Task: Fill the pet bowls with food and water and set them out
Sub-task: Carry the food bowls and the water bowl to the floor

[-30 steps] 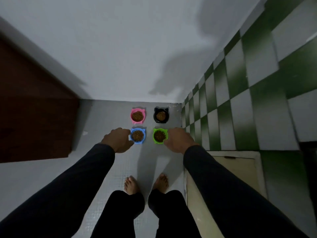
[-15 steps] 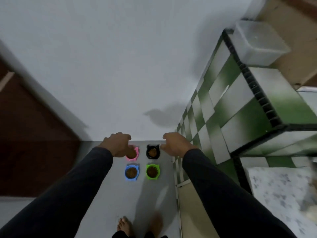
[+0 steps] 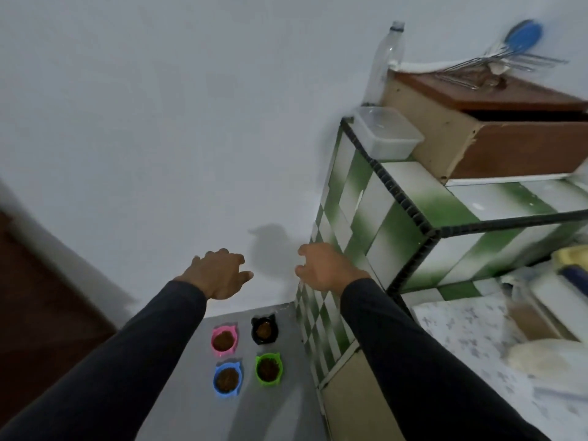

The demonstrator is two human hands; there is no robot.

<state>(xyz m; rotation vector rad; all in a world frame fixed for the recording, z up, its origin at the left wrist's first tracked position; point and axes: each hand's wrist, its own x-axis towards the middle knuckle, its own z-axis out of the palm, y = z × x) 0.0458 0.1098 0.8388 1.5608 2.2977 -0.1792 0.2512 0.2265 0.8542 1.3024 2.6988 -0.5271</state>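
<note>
A: Where are the bowls?
B: On the gray floor [image 3: 270,409]. Pink bowl [image 3: 224,340] and black bowl [image 3: 264,330] far, blue bowl [image 3: 227,378] and green bowl [image 3: 269,368] near. All hold brown bits, maybe pet food.
A: The hands?
B: Left hand [image 3: 219,275] and right hand [image 3: 324,268] are up, loosely curled, holding nothing.

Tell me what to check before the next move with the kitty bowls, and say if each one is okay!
1. Pink bowl has food: ok.
2. Black bowl has food: ok.
3. Blue bowl and green bowl have food: ok.
4. All four sit flat on the floor, apart: ok.
5. Left hand and right hand hold nothing: ok.
6. A bowl holds water: not ok, only brown food shows.
</note>
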